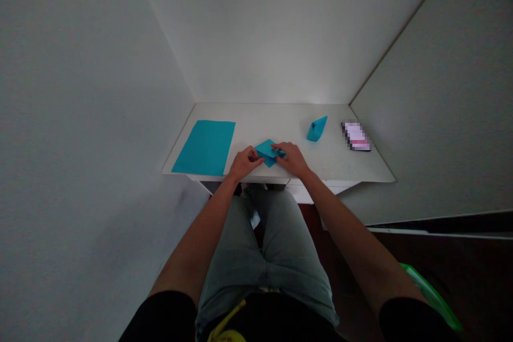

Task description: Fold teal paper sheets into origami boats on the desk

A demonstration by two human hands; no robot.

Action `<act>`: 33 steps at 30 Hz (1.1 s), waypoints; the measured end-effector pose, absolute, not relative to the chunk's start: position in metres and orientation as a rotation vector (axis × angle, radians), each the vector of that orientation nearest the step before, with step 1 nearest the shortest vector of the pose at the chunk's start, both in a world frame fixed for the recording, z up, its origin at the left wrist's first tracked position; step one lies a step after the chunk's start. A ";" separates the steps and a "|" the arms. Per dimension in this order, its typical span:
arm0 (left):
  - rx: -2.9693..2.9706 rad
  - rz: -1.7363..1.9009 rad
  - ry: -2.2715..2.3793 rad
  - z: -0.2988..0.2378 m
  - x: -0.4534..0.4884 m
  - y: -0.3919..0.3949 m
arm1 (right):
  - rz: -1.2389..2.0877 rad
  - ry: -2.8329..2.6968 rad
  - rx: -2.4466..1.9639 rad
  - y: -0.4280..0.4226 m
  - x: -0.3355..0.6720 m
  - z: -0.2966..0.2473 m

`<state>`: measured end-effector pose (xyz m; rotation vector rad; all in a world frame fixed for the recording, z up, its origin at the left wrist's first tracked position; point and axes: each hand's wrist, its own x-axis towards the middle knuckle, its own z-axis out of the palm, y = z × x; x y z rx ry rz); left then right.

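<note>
The left hand (245,163) and right hand (292,159) pinch a folded turquoise paper piece (267,150) near the front edge of the white desk (276,124), where uneven pressure could crease it or slide it off.

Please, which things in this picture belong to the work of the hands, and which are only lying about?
Belonging to the work:
left hand, right hand, folded blue paper, probably flat blue sheet and small folded blue shape.

Lying about:
pixelated flat device, green object.
</note>
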<state>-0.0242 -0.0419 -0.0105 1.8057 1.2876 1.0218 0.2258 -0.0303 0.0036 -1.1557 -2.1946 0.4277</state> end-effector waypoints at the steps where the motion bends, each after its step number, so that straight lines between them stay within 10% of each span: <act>1: 1.846 1.014 1.334 -0.010 -0.024 -0.042 | 0.428 -2.264 -1.163 -0.032 0.228 0.000; 33: 2.589 0.646 1.130 -0.005 -0.026 -0.063 | 0.199 -2.524 -1.232 -0.067 0.252 -0.007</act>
